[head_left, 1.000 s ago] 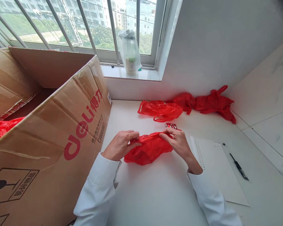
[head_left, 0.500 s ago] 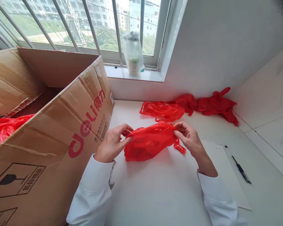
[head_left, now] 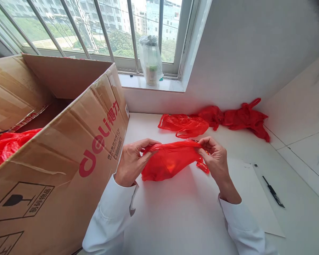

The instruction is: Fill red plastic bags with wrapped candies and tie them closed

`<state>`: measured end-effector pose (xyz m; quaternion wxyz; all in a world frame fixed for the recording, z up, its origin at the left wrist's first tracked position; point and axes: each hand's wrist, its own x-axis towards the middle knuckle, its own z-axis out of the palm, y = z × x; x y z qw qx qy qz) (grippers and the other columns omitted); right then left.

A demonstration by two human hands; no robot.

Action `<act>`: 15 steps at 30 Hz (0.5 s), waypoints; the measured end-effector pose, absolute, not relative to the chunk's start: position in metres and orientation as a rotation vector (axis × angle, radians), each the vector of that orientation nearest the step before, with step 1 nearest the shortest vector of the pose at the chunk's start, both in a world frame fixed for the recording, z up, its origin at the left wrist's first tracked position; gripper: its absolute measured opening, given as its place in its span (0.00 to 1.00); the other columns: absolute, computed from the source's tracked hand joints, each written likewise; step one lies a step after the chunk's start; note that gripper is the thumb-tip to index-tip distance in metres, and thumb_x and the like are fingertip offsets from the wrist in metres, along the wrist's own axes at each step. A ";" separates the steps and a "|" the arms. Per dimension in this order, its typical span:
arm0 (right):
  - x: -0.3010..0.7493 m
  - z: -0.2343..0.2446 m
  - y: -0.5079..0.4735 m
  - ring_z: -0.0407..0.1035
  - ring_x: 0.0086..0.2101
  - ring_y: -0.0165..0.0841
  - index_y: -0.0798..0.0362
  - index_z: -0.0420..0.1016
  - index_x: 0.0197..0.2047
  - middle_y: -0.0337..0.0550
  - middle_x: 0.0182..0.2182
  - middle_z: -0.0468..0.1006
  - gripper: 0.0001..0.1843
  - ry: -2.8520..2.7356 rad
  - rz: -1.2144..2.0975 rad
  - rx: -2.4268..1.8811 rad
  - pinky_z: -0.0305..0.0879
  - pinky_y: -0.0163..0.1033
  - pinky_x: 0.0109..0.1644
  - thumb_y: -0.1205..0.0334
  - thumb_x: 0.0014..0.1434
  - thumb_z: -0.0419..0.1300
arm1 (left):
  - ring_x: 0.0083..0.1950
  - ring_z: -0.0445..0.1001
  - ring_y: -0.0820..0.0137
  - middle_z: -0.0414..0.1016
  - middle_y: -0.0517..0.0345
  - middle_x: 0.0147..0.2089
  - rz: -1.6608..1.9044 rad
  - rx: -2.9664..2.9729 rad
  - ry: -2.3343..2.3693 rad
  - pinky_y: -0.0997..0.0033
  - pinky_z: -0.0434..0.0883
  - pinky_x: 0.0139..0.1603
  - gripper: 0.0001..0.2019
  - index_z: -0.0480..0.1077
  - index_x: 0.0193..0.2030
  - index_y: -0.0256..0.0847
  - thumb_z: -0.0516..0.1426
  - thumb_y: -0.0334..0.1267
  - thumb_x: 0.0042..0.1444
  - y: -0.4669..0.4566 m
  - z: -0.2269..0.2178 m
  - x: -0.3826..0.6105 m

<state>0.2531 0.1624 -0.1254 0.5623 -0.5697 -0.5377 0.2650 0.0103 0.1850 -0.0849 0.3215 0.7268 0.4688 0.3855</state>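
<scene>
A thin red plastic bag (head_left: pixel 170 161) is stretched between my two hands above the white tabletop (head_left: pixel 172 216). My left hand (head_left: pixel 134 161) pinches its upper left edge between thumb and fingers. At the other end, my right hand (head_left: pixel 214 156) grips the upper right corner in the same way. Small red packets with pale lettering (head_left: pixel 202 165) lie just beside my right fingers, partly hidden behind the bag and hand. The bag's lower part hangs loose, and I cannot make out whether anything is inside.
A large open cardboard box (head_left: pixel 95 141) on the left holds more red plastic (head_left: pixel 10 145). Crumpled red bags (head_left: pixel 183 124) lie along the wall, with a knotted one (head_left: pixel 244 117) at the right. White paper (head_left: pixel 252 191) and a black pen (head_left: pixel 273 191) are right. A bagged jar (head_left: pixel 151 63) stands on the sill.
My left hand has shifted slightly right along the bag's top edge, and that edge is now straighter. My right hand still grips its corner, turned a little.
</scene>
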 end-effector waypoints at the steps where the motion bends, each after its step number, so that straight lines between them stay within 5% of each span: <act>1: 0.256 -0.126 0.163 0.64 0.28 0.27 0.52 0.67 0.31 0.34 0.27 0.69 0.07 -1.218 0.656 -1.313 0.62 0.32 0.33 0.61 0.51 0.62 | 0.34 0.68 0.74 0.73 0.64 0.31 1.043 1.845 1.224 0.75 0.63 0.35 0.06 0.74 0.33 0.43 0.57 0.38 0.58 0.186 -0.086 0.009; 5: 0.265 -0.125 0.166 0.59 0.24 0.24 0.51 0.64 0.30 0.32 0.25 0.66 0.07 -1.089 0.827 -1.220 0.56 0.29 0.26 0.66 0.49 0.60 | 0.31 0.64 0.76 0.67 0.65 0.28 1.146 1.607 1.133 0.77 0.63 0.31 0.08 0.71 0.32 0.42 0.58 0.43 0.58 0.188 -0.091 0.005; 10: 0.277 -0.117 0.164 0.67 0.35 0.31 0.49 0.66 0.46 0.38 0.35 0.72 0.19 -1.268 0.975 -1.188 0.66 0.36 0.37 0.66 0.49 0.61 | 0.34 0.67 0.77 0.70 0.64 0.34 1.197 1.473 1.022 0.79 0.66 0.36 0.06 0.70 0.35 0.43 0.57 0.42 0.59 0.182 -0.081 0.003; 15: 0.268 -0.090 0.136 0.66 0.44 0.34 0.46 0.67 0.53 0.41 0.42 0.70 0.25 -1.381 0.354 -1.081 0.63 0.42 0.52 0.69 0.51 0.64 | 0.33 0.68 0.75 0.69 0.63 0.32 1.123 1.556 1.069 0.76 0.67 0.35 0.05 0.69 0.33 0.42 0.60 0.38 0.56 0.169 -0.065 0.009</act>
